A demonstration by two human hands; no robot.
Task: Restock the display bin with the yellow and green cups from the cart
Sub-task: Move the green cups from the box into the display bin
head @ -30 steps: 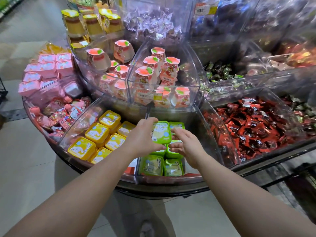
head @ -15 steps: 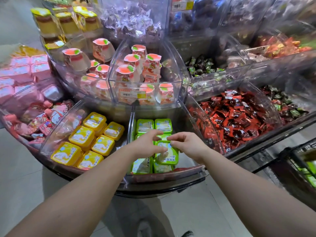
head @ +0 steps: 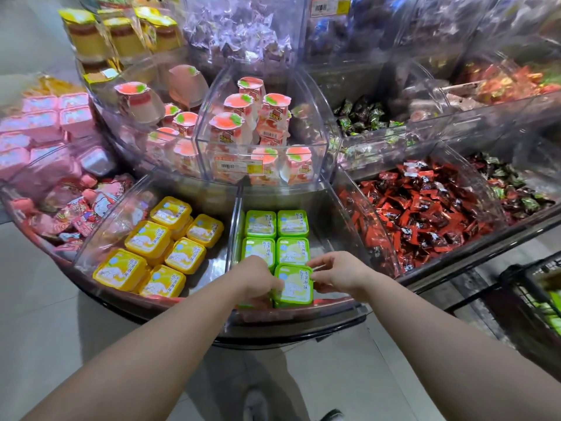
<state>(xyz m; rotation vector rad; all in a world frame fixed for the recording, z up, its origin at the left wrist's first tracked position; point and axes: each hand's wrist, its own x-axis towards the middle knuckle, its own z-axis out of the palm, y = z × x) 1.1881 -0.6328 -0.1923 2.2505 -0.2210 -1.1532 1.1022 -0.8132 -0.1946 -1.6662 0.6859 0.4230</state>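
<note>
Yellow cups [head: 158,247] fill the clear bin at 9 o'clock. Left hand [head: 256,278] and right hand [head: 340,273] both curl fingers around 1 green cup [head: 293,287] at the display bin [head: 326,235] front, 6 o'clock.

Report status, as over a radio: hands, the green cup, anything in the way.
Both hands: left, right, pinching the front green cup from either side. Cup upright, front row of green bin. Nothing in the way.
</note>
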